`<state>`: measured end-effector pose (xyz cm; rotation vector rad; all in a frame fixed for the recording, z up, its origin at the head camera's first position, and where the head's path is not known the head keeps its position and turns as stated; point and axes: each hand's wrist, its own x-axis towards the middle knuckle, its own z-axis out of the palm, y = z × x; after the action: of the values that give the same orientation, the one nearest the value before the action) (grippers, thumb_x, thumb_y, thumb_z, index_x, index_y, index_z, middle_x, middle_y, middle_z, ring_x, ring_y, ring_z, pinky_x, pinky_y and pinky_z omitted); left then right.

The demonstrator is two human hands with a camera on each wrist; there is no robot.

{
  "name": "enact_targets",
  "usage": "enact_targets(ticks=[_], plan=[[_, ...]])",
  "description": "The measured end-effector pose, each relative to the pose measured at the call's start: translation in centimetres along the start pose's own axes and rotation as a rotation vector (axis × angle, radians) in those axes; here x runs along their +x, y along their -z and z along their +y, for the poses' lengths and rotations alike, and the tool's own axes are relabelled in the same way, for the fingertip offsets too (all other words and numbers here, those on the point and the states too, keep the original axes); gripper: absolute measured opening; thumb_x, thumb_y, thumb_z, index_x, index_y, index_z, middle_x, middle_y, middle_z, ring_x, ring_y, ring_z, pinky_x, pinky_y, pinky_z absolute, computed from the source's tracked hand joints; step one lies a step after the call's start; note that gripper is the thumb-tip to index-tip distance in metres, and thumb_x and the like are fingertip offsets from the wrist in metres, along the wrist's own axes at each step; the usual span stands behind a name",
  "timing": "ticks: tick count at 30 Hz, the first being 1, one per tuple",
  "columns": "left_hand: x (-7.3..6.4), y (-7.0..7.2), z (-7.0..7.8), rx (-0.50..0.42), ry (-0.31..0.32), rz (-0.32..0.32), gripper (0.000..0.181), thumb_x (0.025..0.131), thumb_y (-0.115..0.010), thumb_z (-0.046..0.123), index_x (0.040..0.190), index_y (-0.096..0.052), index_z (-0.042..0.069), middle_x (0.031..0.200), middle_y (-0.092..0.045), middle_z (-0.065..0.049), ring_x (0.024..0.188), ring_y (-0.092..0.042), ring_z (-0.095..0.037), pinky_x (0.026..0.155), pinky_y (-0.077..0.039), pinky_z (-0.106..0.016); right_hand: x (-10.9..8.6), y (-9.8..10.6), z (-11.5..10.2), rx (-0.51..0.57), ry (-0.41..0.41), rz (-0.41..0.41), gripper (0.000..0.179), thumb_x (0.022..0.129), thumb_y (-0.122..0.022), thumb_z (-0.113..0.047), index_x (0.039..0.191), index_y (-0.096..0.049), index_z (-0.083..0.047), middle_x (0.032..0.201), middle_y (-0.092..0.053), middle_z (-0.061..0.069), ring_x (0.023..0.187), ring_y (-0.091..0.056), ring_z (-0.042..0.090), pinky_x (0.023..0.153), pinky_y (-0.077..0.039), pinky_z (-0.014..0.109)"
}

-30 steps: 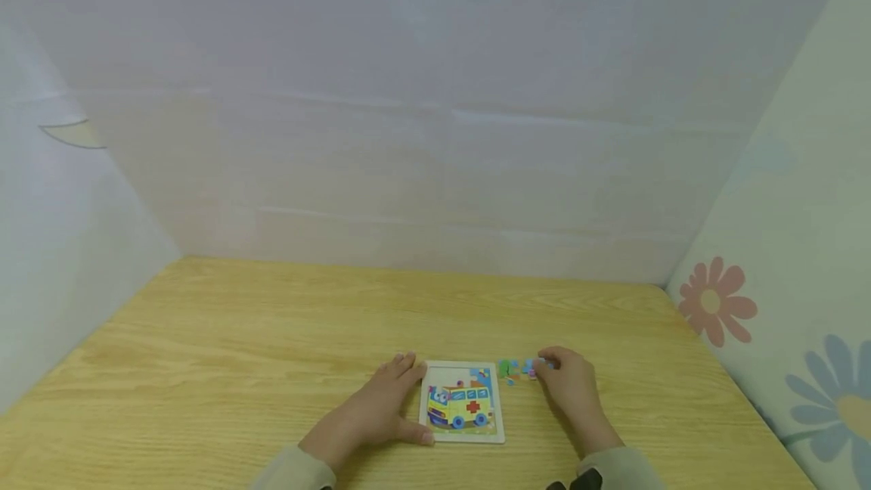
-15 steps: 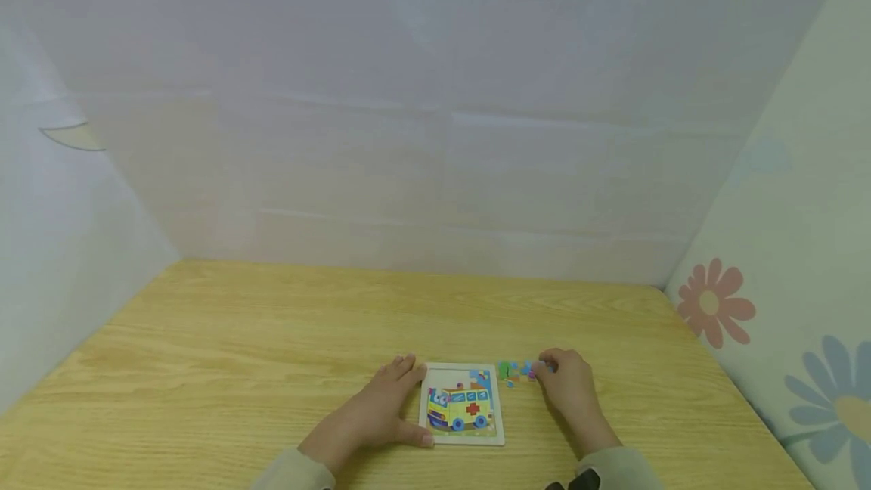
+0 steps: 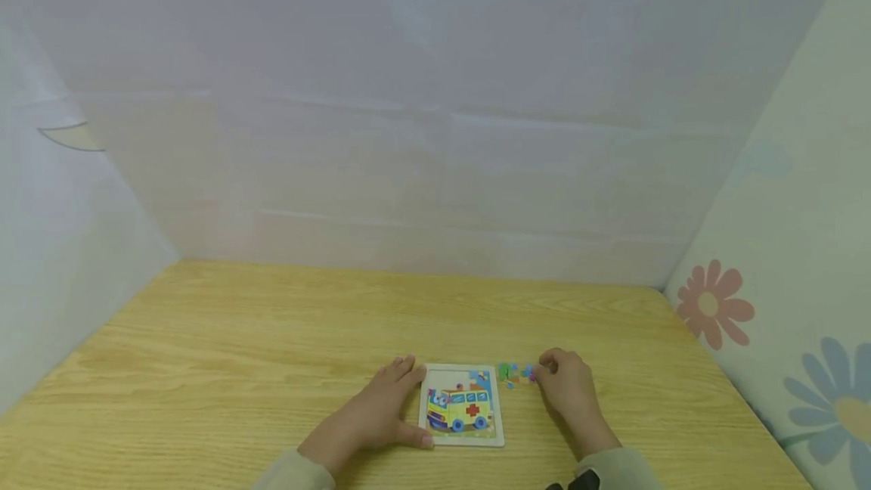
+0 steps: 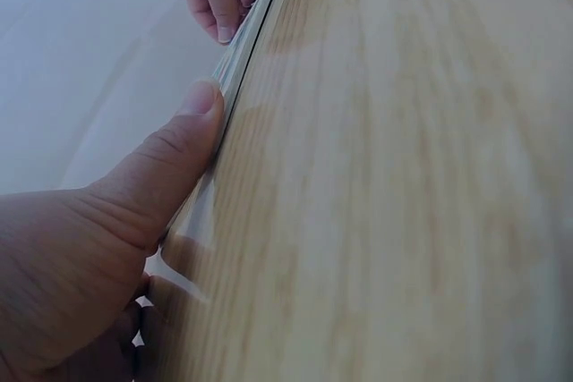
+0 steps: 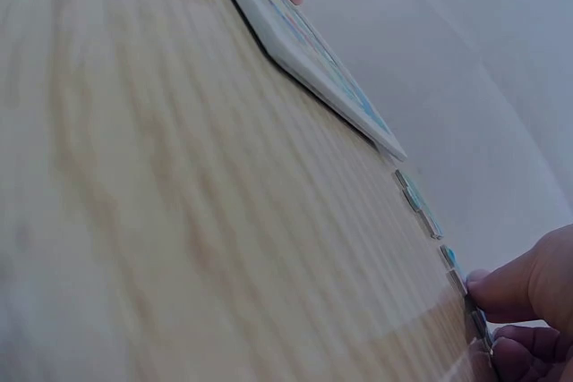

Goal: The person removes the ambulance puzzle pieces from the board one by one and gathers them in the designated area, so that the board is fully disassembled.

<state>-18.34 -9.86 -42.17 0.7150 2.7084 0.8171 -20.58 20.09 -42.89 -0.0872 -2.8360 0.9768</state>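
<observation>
A square jigsaw puzzle in a pale frame (image 3: 463, 442) lies on the table, partly filled with a yellow ambulance picture; its upper left shows bare backing. My left hand (image 3: 374, 407) rests along its left side, thumb at the lower left corner and straight fingers near the upper left one. Right of the frame lie several loose puzzle pieces (image 3: 506, 373), green, blue and orange. My right hand (image 3: 570, 388) pinches a puzzle piece (image 5: 481, 326) at the right end of this group, mostly hidden by the fingers. In the right wrist view its thumb (image 5: 506, 291) touches the pieces.
The wood-grain table (image 3: 272, 324) extends around the puzzle. A pale sheet (image 3: 435, 172) stands behind it, and a sheet printed with flowers (image 3: 708, 305) flanks the right side. Black gear (image 3: 584, 479) sits at my right wrist.
The loose pieces near my right fingertips have shifted slightly, and less blue shows beyond the hand. My left hand and the puzzle frame keep their place.
</observation>
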Motion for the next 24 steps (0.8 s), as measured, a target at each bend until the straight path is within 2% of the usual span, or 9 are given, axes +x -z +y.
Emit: enact_targets(ticks=[3, 10, 13, 17, 24], plan=[[0.0, 0.0, 0.0, 0.004, -0.001, 0.003, 0.106, 0.063, -0.071, 0.061, 0.143, -0.032, 0.003, 0.151, -0.019, -0.022, 0.140, -0.012, -0.041, 0.112, -0.013, -0.057, 0.0, 0.0, 0.0, 0.014, -0.014, 0.003, 0.023, 0.085, -0.063, -0.011, 0.101, -0.062, 0.005, 0.083, -0.056, 0.011, 0.074, -0.053, 0.021, 0.060, -0.049, 0.030], [-0.1, 0.0, 0.0, 0.006, -0.010, 0.011, 0.104, 0.064, -0.072, 0.059, 0.142, -0.033, 0.003, 0.150, -0.020, -0.023, 0.139, -0.013, -0.040, 0.112, -0.014, -0.056, 0.1, 0.2, -0.4, 0.104, -0.074, 0.064, 0.035, 0.087, -0.055, -0.015, 0.115, -0.053, 0.006, 0.078, -0.055, 0.009, 0.060, -0.048, 0.016, 0.050, -0.042, 0.025], [-0.1, 0.0, 0.0, 0.012, -0.010, 0.013, 0.104, 0.064, -0.072, 0.059, 0.142, -0.033, 0.003, 0.151, -0.020, -0.022, 0.140, -0.013, -0.039, 0.112, -0.014, -0.056, 0.1, 0.2, -0.5, 0.128, -0.065, 0.091, 0.033, 0.088, -0.055, -0.014, 0.114, -0.055, 0.005, 0.082, -0.058, 0.010, 0.066, -0.052, 0.017, 0.055, -0.046, 0.028], [-0.2, 0.0, 0.1, 0.013, -0.009, 0.011, 0.104, 0.064, -0.072, 0.059, 0.142, -0.033, 0.003, 0.151, -0.020, -0.022, 0.140, -0.013, -0.040, 0.112, -0.014, -0.056, 0.0, -0.1, -0.7, 0.214, -0.044, 0.082, 0.029, 0.089, -0.056, -0.014, 0.114, -0.058, 0.000, 0.094, -0.060, 0.010, 0.083, -0.055, 0.020, 0.069, -0.050, 0.029], [-0.4, 0.1, 0.2, 0.018, -0.007, 0.015, 0.103, 0.064, -0.072, 0.059, 0.142, -0.033, 0.003, 0.150, -0.021, -0.022, 0.139, -0.014, -0.040, 0.112, -0.015, -0.056, 0.0, -1.2, -1.9, 0.322, 0.028, 0.043, 0.023, 0.088, -0.060, -0.013, 0.110, -0.061, -0.005, 0.091, -0.059, 0.004, 0.084, -0.054, 0.015, 0.071, -0.048, 0.022]])
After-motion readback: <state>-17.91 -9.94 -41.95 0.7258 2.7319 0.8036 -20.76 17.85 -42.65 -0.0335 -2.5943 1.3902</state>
